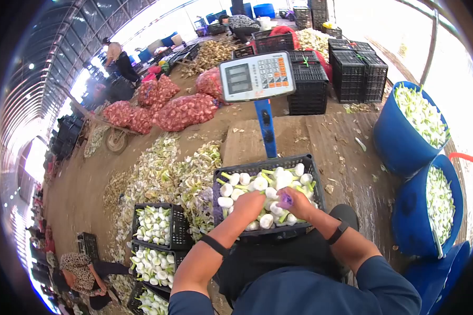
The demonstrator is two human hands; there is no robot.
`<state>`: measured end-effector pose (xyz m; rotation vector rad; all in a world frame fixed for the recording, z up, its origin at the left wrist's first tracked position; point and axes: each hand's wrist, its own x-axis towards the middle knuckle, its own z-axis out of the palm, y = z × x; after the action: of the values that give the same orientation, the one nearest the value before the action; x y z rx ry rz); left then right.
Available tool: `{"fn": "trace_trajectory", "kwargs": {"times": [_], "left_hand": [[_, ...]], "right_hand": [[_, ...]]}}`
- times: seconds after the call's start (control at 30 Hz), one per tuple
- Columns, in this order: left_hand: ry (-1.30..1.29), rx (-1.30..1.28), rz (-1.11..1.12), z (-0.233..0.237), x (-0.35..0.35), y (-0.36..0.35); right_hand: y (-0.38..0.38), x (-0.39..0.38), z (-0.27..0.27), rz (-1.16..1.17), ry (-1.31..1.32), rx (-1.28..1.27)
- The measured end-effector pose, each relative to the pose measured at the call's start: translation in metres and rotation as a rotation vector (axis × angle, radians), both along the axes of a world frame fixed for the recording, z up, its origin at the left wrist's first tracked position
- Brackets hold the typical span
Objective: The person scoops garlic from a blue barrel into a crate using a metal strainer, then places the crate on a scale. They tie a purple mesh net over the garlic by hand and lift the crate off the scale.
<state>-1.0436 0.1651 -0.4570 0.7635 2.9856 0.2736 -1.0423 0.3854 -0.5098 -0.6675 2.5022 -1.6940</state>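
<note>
A black crate (320, 185) full of peeled white bulbs with green stems (260, 183) stands right in front of me, at the foot of a scale with a digital display (240, 79) on a blue post. My left hand (249, 203) reaches down among the bulbs near the crate's middle, its fingertips hidden. Beside it, my right hand (295, 203) is closed around something small and purple (286, 199), just above the bulbs. The two hands are close together.
More crates of bulbs (153, 226) stand at lower left, beside heaped peelings (160, 168). Blue barrels (399, 152) line the right. Red net sacks (186, 112) and stacked black crates (358, 76) lie beyond. Other people (122, 60) are at upper left, top middle and lower left.
</note>
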Motion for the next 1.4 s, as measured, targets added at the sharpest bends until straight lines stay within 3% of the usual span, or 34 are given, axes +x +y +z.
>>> {"fn": "trace_trajectory", "kwargs": {"times": [0.1, 0.17, 0.2, 0.23, 0.27, 0.33, 0.37, 0.4, 0.43, 0.47, 0.5, 0.57, 0.7, 0.73, 0.8, 0.9, 0.97, 1.03, 1.1, 1.13, 1.23, 1.3, 1.37, 1.4], "left_hand": [[-0.049, -0.006, -0.023, 0.016, -0.003, 0.017], [-0.045, 0.114, -0.039, 0.013, 0.004, 0.032], [-0.023, 0.261, -0.002, 0.002, 0.004, 0.036], [0.015, 0.397, 0.049, -0.010, 0.004, 0.034], [-0.005, 0.366, 0.053, -0.016, 0.008, 0.032], [-0.100, 0.334, 0.051, -0.020, 0.012, 0.020], [-0.183, 0.343, 0.036, -0.013, 0.020, 0.012], [-0.035, 0.412, -0.026, -0.003, 0.030, -0.001], [0.109, 0.477, -0.101, 0.007, 0.039, -0.009], [0.163, 0.308, -0.118, 0.021, 0.046, -0.023], [0.172, 0.302, -0.097, 0.023, 0.045, -0.035], [0.166, -0.146, 0.079, 0.018, 0.044, -0.057], [-0.243, -0.167, 0.250, -0.012, 0.005, -0.083], [-0.240, -0.162, 0.255, -0.010, 0.003, -0.080], [0.051, 0.003, 0.162, -0.006, 0.003, -0.069], [0.006, -0.019, 0.187, -0.022, -0.014, -0.049], [0.009, -0.051, 0.130, -0.005, -0.007, -0.035], [0.060, 0.193, 0.176, -0.009, -0.006, -0.022], [0.109, 0.219, 0.122, -0.013, -0.005, -0.013], [0.087, 0.238, 0.144, -0.016, -0.005, -0.009], [0.096, 0.239, 0.198, -0.033, -0.006, -0.001], [0.082, 0.284, 0.014, -0.028, 0.003, 0.007], [0.044, 0.533, 0.054, -0.050, 0.007, 0.002], [0.053, 0.537, 0.076, -0.040, 0.012, 0.002]], "right_hand": [[-0.015, -0.002, 0.007, 0.086, 0.011, 0.155], [-0.032, 0.000, 0.006, 0.114, 0.100, -0.068], [-0.042, -0.008, -0.029, 0.126, 0.057, -0.320], [-0.042, -0.012, -0.030, 0.179, 0.059, -0.274], [-0.042, -0.024, -0.066, 0.126, 0.250, 0.044], [-0.048, -0.016, -0.079, 0.011, 0.137, -0.033], [-0.052, -0.016, -0.078, 0.040, -0.086, -0.221], [-0.056, -0.015, -0.075, 0.036, -0.304, -0.418], [-0.045, -0.004, -0.036, 0.010, -0.041, -0.068], [-0.044, -0.002, -0.024, 0.042, -0.034, -0.054], [-0.043, -0.003, -0.022, 0.065, -0.026, -0.041], [-0.047, -0.003, -0.024, 0.078, -0.078, -0.098], [-0.049, -0.001, -0.007, 0.103, 0.023, 0.005], [-0.048, -0.001, -0.008, 0.112, 0.007, 0.018], [-0.047, 0.001, 0.001, 0.117, -0.007, 0.077], [-0.047, -0.013, -0.009, 0.133, -0.006, 0.104], [-0.056, -0.006, 0.010, 0.124, -0.032, 0.136], [-0.063, -0.006, 0.018, 0.114, -0.054, 0.166], [-0.066, -0.004, 0.014, 0.168, -0.103, 0.288], [-0.068, -0.006, -0.002, 0.156, 0.001, 0.148], [-0.071, -0.018, -0.050, 0.208, -0.057, -0.068], [-0.070, -0.020, -0.053, 0.238, 0.253, 0.078], [-0.067, -0.028, -0.072, 0.212, 0.144, 0.041], [-0.072, -0.042, -0.119, 0.203, -0.103, -0.155]]}}
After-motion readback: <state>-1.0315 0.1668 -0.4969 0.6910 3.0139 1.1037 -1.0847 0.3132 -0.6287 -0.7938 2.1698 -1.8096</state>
